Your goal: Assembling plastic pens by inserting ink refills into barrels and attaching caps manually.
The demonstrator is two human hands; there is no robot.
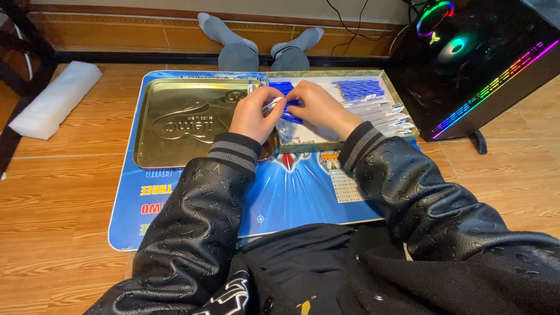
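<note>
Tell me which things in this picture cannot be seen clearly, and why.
- Head view: the small blue and white piece between the hands is mostly covered by the left hand and right hand; its kind is unclear.
- The white tray: its near part is hidden by the right hand and sleeve.
- The blue pieces in it are too small to count.
- The computer case is cut off by the top edge.

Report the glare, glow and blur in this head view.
Head view: soft glare sheens the gold metal tray; the black computer tower glows with rainbow lights; both hands, left hand and right hand, look slightly soft around the blue-and-white pen; floor evenly lit.
</note>
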